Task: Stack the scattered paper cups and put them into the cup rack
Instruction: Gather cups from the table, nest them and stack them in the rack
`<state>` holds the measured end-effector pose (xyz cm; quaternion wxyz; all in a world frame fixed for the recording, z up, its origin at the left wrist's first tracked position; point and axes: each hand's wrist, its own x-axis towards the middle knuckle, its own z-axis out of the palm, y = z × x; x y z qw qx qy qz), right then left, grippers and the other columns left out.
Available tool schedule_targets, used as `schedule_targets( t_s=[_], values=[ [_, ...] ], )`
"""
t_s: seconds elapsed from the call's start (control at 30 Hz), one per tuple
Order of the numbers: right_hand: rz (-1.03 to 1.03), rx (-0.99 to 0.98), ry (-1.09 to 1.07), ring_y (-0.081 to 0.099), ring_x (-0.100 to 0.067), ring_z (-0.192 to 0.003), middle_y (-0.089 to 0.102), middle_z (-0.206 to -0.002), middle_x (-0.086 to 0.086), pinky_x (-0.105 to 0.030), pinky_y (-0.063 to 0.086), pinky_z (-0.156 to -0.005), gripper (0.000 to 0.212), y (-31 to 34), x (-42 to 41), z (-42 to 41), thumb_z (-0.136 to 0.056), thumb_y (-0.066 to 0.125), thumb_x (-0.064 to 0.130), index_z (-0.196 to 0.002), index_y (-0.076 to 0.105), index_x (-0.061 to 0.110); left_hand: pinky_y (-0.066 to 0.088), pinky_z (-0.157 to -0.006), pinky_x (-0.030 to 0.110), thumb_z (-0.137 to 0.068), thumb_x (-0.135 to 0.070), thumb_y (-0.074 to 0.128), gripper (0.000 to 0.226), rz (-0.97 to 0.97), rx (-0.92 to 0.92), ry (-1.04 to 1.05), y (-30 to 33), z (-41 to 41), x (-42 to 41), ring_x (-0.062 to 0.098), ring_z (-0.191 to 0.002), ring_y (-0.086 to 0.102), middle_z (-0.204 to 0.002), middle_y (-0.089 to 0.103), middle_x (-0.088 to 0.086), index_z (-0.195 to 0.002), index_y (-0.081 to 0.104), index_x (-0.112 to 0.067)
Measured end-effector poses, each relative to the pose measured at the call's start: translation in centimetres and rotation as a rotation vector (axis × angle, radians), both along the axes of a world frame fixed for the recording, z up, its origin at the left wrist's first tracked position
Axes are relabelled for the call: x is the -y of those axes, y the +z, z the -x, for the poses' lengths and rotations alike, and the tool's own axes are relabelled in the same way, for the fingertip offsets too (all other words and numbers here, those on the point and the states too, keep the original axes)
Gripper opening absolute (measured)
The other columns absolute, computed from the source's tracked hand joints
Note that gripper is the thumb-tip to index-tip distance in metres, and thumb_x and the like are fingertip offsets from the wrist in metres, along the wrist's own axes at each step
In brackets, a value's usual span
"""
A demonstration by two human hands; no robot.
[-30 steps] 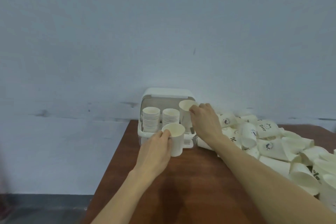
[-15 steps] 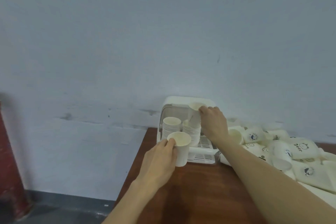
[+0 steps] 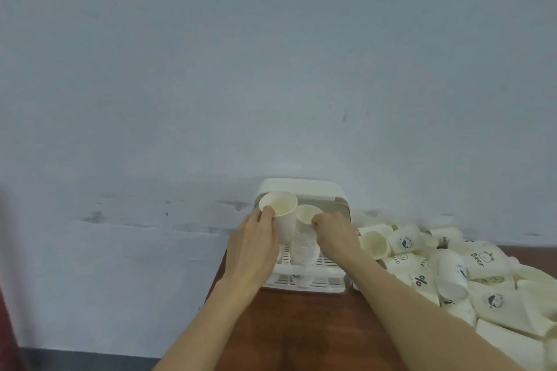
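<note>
A white cup rack [image 3: 304, 285] with a raised lid stands at the table's far left corner against the wall. My left hand [image 3: 251, 245] grips a single white paper cup [image 3: 281, 214], held upright over the rack's left side. Beside it, my right hand [image 3: 333, 236] pinches the rim of the top cup of a tall stack of cups [image 3: 304, 242] that stands in the rack. A heap of scattered paper cups [image 3: 452, 271], some printed, lies right of the rack. Any other stacks in the rack are hidden behind my hands.
The brown wooden table [image 3: 301, 328] ends at its left edge just beside the rack, with grey floor [image 3: 75, 360] below. A pale blue wall [image 3: 271, 69] rises right behind the rack. The cup heap spreads along the table's right side.
My left hand has lifted its cup up and over the rack's left side. My right hand now pinches the top of the stack in the rack. The view has shifted.
</note>
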<state>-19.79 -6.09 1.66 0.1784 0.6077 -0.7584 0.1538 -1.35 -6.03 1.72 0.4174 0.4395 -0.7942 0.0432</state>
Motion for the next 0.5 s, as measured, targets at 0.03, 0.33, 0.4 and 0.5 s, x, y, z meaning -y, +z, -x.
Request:
schedule_targets(
  t_s=[0.03,0.33,0.4,0.5],
  values=[
    [-0.022,0.008,-0.004,0.049,-0.029,-0.068,0.055,-0.074,-0.010,-0.033,0.033,-0.053,0.017,-0.1,0.0,0.0,-0.081,0.045,-0.003,-0.072,0.052,0.009,0.038,-0.062,0.032,-0.101,-0.023,0.034,0.018,-0.002,-0.001,0.013,0.5,0.1,0.5,0.023,-0.087,0.055,-0.099,0.056,0.001,-0.106,0.050,-0.015],
    [-0.089,-0.024,-0.021,0.055,-0.033,-0.101,0.063,-0.101,-0.015,-0.038,0.044,-0.076,0.028,-1.0,0.0,-0.5,-0.084,0.043,-0.006,-0.102,0.062,0.005,0.042,-0.067,0.036,-0.099,-0.014,0.036,0.020,-0.007,0.163,0.090,2.3,1.3,4.2,0.026,-0.096,0.055,-0.107,0.056,0.005,-0.115,0.048,-0.013],
    [-0.105,-0.030,-0.004,0.052,-0.035,-0.106,0.062,-0.105,-0.016,-0.039,0.042,-0.081,0.029,-2.0,0.0,-0.6,-0.082,0.043,-0.003,-0.105,0.059,0.006,0.044,-0.069,0.036,-0.099,-0.013,0.037,0.021,-0.017,0.180,0.098,2.3,1.6,4.9,0.027,-0.099,0.055,-0.110,0.056,0.007,-0.117,0.048,-0.012],
    [-0.119,-0.010,-0.001,0.050,-0.035,-0.110,0.059,-0.111,-0.015,-0.040,0.042,-0.085,0.037,-3.2,0.0,-0.6,-0.081,0.043,0.001,-0.116,0.050,0.009,0.042,-0.069,0.036,-0.098,-0.011,0.038,0.021,-0.049,0.201,0.113,1.9,2.2,5.7,0.028,-0.099,0.055,-0.112,0.056,0.008,-0.117,0.047,-0.011]
  ],
)
